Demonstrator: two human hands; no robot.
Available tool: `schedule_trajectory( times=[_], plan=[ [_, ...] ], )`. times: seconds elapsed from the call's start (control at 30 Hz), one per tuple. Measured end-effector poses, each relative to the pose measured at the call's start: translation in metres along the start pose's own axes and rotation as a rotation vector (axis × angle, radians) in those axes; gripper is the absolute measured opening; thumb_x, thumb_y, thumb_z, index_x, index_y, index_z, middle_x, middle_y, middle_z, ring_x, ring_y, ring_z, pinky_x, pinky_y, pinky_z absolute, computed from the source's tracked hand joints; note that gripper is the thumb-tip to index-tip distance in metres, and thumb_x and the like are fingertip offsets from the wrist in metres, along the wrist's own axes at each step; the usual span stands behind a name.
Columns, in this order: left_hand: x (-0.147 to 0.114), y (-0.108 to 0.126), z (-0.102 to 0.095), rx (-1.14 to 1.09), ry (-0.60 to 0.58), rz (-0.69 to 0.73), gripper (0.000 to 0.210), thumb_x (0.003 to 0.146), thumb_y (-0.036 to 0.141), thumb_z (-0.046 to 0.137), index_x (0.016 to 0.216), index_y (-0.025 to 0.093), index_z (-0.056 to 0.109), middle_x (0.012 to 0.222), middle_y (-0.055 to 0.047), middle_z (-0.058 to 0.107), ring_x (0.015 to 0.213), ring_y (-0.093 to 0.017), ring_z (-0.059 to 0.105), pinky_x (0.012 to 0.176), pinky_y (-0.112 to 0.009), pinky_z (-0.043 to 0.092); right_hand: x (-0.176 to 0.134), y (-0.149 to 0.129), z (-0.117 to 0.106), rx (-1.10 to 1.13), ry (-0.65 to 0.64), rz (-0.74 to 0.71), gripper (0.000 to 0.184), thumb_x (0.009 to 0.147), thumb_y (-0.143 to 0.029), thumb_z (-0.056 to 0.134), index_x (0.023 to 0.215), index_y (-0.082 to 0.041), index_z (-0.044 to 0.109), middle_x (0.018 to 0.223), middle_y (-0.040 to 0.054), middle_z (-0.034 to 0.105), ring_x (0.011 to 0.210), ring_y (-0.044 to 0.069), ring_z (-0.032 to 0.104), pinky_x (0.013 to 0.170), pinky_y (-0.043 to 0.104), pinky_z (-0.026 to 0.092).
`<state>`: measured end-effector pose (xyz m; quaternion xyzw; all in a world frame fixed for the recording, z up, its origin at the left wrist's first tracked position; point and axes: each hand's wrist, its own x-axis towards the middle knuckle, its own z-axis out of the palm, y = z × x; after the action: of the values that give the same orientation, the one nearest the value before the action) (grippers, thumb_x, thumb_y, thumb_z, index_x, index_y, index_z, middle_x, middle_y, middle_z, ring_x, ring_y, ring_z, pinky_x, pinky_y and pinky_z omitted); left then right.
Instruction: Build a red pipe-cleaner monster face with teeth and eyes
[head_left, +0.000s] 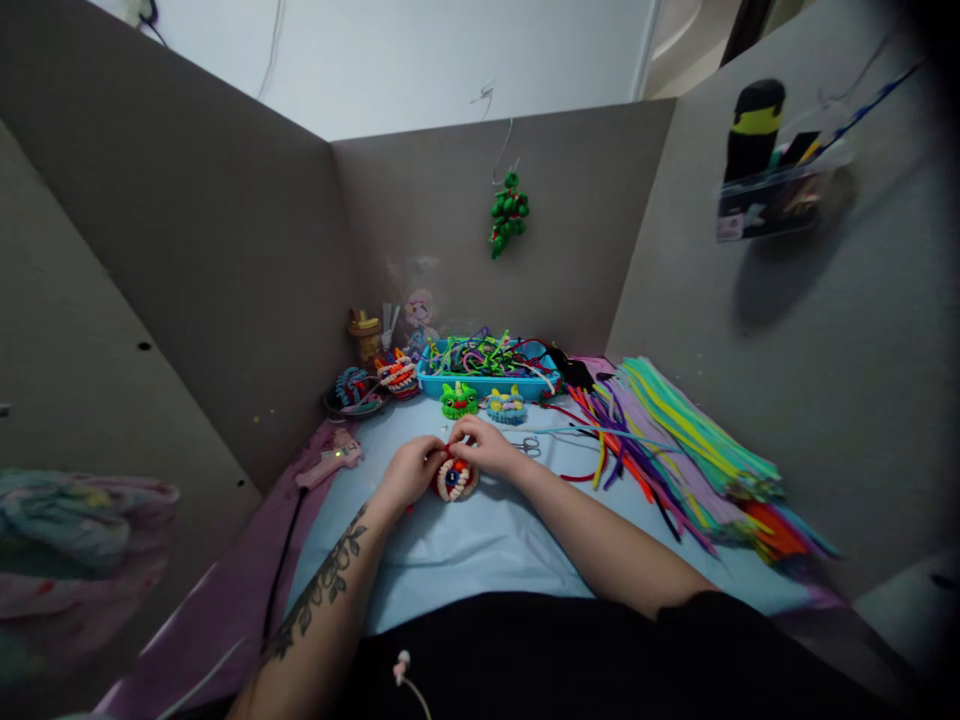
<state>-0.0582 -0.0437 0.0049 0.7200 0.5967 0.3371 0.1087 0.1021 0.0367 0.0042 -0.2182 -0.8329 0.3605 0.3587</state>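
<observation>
A red-and-cream figure [456, 484] is held above or on the blue cloth [480, 550], near its middle; whether the cloth is touched cannot be told. Its red top is pinched by the left hand [417, 468] and the right hand [484, 447], which are brought close together with fingers narrowed. Just beyond them, 2 more pieces, a green figure [459, 402] and a blue-and-yellow figure [506, 406], are set side by side before a blue basket [481, 385], which is filled with tangled stems [484, 352]. Scissors [529, 447] are laid beside the right hand. Farther right, coloured bundles [697, 440] are spread. On the left, a pink glue gun [331, 459] is placed near a dark bowl [356, 415]. A green ornament [510, 212] is hung against the back panel [420, 200].
</observation>
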Motion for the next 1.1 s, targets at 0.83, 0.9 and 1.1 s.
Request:
schedule_trajectory(
  times=[0.83, 0.9, 1.1],
  plan=[
    [0.007, -0.006, 0.000, -0.169, 0.032, -0.017, 0.006, 0.072, 0.017, 0.046, 0.077, 0.020, 0.045, 0.070, 0.003, 0.051, 0.066, -0.013, 0.047, 0.064, -0.025, 0.038, 0.001, -0.001, 0.003, -0.061, -0.045, -0.156, 0.010, 0.075, -0.009, 0.056, 0.072, -0.018, 0.058, 0.087, 0.0024, 0.053, 0.089, 0.016, 0.050, 0.084, 0.032, 0.038],
    [0.007, -0.010, 0.002, -0.184, 0.053, -0.018, 0.005, 0.073, 0.017, 0.046, 0.077, 0.019, 0.045, 0.070, 0.003, 0.051, 0.065, -0.012, 0.046, 0.063, -0.025, 0.039, 0.001, -0.002, 0.004, -0.115, -0.005, -0.120, 0.005, 0.074, -0.013, 0.061, 0.072, -0.018, 0.060, 0.086, 0.0023, 0.052, 0.088, 0.017, 0.050, 0.083, 0.032, 0.038],
    [0.007, -0.018, 0.005, -0.218, 0.053, 0.012, 0.005, 0.074, 0.016, 0.045, 0.078, 0.019, 0.046, 0.071, 0.002, 0.054, 0.066, -0.013, 0.049, 0.065, -0.026, 0.040, 0.006, 0.000, 0.010, -0.262, 0.048, -0.030, 0.013, 0.064, -0.019, 0.073, 0.066, -0.017, 0.060, 0.080, 0.0009, 0.048, 0.084, 0.018, 0.048, 0.078, 0.032, 0.037]
  ],
)
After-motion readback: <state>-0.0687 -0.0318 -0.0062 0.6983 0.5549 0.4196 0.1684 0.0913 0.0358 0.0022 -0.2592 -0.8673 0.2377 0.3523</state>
